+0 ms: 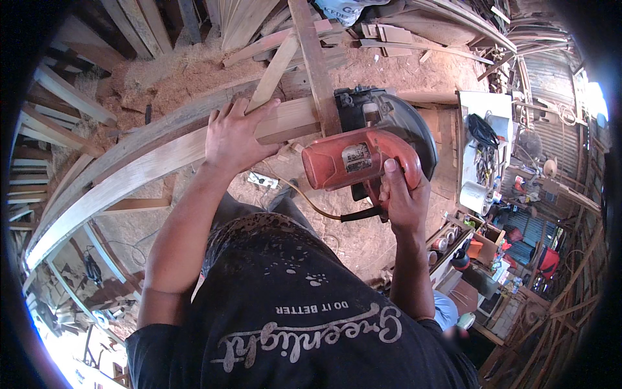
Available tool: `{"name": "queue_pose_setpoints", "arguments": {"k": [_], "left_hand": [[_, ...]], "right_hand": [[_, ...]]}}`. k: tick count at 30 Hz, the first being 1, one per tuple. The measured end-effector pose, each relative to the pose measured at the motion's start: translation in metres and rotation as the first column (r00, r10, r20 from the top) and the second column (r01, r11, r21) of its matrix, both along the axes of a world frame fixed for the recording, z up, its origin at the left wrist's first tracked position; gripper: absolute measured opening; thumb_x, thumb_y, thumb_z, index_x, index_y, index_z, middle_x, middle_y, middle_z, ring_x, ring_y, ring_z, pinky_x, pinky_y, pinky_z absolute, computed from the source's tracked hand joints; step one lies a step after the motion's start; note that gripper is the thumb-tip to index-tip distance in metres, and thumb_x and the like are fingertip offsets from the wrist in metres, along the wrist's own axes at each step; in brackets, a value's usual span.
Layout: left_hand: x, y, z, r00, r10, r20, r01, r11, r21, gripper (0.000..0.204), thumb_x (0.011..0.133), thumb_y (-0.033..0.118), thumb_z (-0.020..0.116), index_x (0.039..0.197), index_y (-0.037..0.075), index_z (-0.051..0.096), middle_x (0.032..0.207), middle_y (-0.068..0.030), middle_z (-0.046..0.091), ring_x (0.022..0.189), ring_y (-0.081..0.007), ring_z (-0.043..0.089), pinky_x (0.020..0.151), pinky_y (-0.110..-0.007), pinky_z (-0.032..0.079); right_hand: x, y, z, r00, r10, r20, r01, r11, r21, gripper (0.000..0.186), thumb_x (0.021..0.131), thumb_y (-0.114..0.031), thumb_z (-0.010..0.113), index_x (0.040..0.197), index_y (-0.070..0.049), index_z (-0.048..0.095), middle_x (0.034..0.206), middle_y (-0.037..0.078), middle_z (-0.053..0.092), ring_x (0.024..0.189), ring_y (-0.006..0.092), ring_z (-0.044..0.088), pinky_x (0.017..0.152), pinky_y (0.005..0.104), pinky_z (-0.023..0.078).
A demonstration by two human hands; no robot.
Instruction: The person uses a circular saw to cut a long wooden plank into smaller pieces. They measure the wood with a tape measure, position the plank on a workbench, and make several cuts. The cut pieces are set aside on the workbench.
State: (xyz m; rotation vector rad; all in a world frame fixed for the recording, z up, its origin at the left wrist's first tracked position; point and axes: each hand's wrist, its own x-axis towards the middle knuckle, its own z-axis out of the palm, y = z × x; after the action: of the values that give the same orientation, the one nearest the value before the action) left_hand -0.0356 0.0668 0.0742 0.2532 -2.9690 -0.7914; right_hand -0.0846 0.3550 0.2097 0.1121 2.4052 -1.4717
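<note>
My right hand (405, 198) grips the rear handle of a red circular saw (325, 165) with a round dark guard. The saw sits at the right end of a long pale wooden plank (165, 152); its blade is hidden. A brown wooden strip (315, 71) lies across the plank, right against the saw's black base. On the plank, left of the saw, my left hand (234, 139) rests with its fingers spread. A thinner pale strip (275, 71) slants away from its fingertips. The saw's yellowish cord (293, 185) runs from the handle toward my legs.
A white power strip (262, 179) lies on the dusty floor near my feet. Long boards (136, 26) lean at the far left. On the right stands a white-topped bench (476, 107) with a black bag (483, 129), beside cluttered shelves and a corrugated wall (564, 94).
</note>
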Motion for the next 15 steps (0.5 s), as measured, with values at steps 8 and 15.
{"name": "queue_pose_setpoints", "arguments": {"k": [8, 15], "left_hand": [[-0.001, 0.002, 0.000, 1.000, 0.010, 0.022, -0.009, 0.999, -0.047, 0.087, 0.064, 0.050, 0.090, 0.144, 0.041, 0.058, 0.112, -0.0083, 0.061, 0.111, -0.0320, 0.064, 0.100, -0.050, 0.047], [-0.001, 0.002, 0.001, 0.999, 0.009, 0.039, -0.007, 0.999, -0.039, 0.087, 0.064, 0.052, 0.089, 0.144, 0.041, 0.058, 0.112, -0.0083, 0.060, 0.110, -0.0314, 0.063, 0.100, -0.050, 0.047]], "right_hand": [[-0.003, -0.006, 0.005, 0.997, 0.060, -0.045, -0.059, 0.998, 0.014, 0.027, 0.104, -0.014, 0.063, 0.129, -0.006, 0.067, 0.082, -0.003, 0.064, 0.061, 0.0020, 0.051, 0.053, 0.0207, 0.039], [-0.001, -0.010, 0.009, 0.999, -0.015, 0.038, 0.016, 1.000, -0.022, 0.025, 0.103, -0.014, 0.064, 0.125, -0.003, 0.068, 0.079, -0.004, 0.063, 0.061, 0.0019, 0.052, 0.052, 0.0210, 0.038]]}}
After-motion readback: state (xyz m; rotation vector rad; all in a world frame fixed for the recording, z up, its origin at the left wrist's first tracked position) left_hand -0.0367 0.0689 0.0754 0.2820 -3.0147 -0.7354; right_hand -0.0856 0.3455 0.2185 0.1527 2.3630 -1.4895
